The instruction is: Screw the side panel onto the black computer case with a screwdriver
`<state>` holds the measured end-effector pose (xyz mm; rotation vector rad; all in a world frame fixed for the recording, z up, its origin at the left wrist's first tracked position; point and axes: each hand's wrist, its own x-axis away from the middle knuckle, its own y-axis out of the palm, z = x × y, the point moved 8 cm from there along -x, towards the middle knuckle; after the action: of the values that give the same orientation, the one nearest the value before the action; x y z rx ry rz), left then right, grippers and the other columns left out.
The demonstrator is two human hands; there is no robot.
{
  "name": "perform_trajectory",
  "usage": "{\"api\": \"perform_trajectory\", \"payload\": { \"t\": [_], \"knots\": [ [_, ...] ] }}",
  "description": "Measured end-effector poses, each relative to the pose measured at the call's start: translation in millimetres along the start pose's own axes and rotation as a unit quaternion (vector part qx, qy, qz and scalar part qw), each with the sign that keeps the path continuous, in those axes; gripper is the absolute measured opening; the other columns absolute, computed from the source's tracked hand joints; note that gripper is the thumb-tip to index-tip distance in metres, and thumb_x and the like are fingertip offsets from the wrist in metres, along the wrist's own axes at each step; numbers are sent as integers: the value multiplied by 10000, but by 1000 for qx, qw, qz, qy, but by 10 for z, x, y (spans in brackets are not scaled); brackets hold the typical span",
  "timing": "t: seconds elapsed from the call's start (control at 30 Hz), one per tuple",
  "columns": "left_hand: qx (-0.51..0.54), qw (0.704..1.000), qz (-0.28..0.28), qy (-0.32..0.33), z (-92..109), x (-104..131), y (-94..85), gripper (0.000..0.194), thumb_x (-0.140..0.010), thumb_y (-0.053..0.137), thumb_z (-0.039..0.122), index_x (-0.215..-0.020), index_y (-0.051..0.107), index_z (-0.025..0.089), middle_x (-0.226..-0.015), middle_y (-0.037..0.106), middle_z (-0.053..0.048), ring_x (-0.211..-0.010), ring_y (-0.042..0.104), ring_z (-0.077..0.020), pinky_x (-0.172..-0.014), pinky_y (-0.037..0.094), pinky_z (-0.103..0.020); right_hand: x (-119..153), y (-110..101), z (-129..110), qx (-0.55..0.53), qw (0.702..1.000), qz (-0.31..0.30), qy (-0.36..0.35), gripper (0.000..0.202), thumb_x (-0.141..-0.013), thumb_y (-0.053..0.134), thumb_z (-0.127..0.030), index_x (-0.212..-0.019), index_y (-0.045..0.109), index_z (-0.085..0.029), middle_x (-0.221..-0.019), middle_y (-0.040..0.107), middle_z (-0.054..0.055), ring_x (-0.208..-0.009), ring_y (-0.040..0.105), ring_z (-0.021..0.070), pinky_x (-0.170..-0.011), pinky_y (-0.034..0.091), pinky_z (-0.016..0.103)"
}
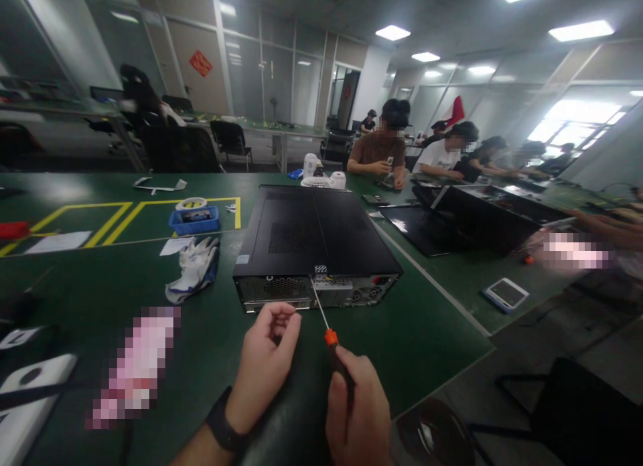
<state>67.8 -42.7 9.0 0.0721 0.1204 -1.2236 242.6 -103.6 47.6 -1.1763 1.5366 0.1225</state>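
A black desktop computer case (321, 225) lies flat on the green table, its metal back panel facing me. My right hand (359, 406) is closed around the dark handle of a screwdriver (330, 339) with an orange collar. The screwdriver's thin shaft points away from me, and its tip meets the upper edge of the back panel, left of the middle. Just in front of the panel's left part is my left hand (268, 352), wearing a dark wristband. Its fingers are curled, with thumb and index fingertips close together; anything between them is too small to make out.
Left of the case lie work gloves (195, 268), a blue tray (195, 220) and a tape roll (191, 203). A white fan (321, 175) stands behind it. To the right are an opened computer case (492, 215), a phone (506, 293) and co-workers. A chair (583, 412) stands at lower right.
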Motion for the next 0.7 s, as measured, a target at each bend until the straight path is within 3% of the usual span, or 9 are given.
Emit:
{"api": "perform_trajectory", "payload": {
  "t": [0.17,0.27,0.37,0.53,0.7],
  "knots": [
    [-162,972,28,167,216,-48,-112,158,-898,600,298,-1029,623,213,-1004,670,-61,-874,635,-196,-807,504,-332,13,42,10,-15,999,22,23,247,-974,482,-186,-1218,514,-164,-908,640,80,-788,636,187,-681,536,313],
    [-205,943,48,257,377,-54,-145,146,-897,582,256,-1031,606,202,-1114,650,-97,-1091,604,-242,-978,468,-412,9,30,-13,-3,998,47,41,297,-942,536,-222,-1229,498,-156,-939,625,89,-815,632,203,-701,539,339],
    [-272,890,76,358,540,-30,-122,235,-906,558,222,-1134,589,180,-1239,637,-137,-1215,568,-261,-1065,420,-457,-18,7,-70,7,997,67,41,259,-923,538,-210,-1177,518,-168,-963,613,93,-861,631,212,-746,546,360],
    [-370,835,64,403,522,-156,15,439,-914,527,241,-1347,534,164,-1443,555,-157,-1410,429,-298,-1171,287,-529,-61,6,-100,16,997,70,33,171,-932,533,-182,-1100,566,-181,-914,644,70,-835,651,191,-747,548,324],
    [-424,813,60,394,426,-300,122,480,-929,515,286,-1376,546,114,-1460,547,-169,-1419,412,-331,-1199,207,-559,-46,-9,-50,32,995,85,37,147,-961,534,-206,-1091,596,-173,-889,684,57,-754,670,161,-716,550,280]
  ]
}}
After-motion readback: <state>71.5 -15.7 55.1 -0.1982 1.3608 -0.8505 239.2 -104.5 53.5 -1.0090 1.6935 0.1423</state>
